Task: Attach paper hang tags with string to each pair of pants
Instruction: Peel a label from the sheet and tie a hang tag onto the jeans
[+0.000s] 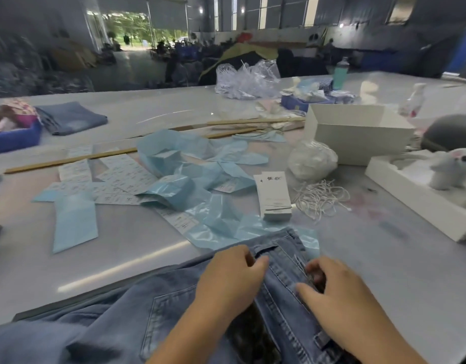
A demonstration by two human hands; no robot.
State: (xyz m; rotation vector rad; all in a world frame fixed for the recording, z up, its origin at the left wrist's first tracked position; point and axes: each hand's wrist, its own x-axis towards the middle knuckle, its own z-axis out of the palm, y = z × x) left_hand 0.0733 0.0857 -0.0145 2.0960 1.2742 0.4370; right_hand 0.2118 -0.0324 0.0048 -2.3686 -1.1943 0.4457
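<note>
You have two bare forearms in view, no sleeves, and your left hand and right hand carry no gloves, rings or watch, nails short.

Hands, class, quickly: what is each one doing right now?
Left hand: fingers curled, gripping the jeans at the waistband.
Right hand: fingers pinching the same waistband; no tag or string visible in it.
</note>
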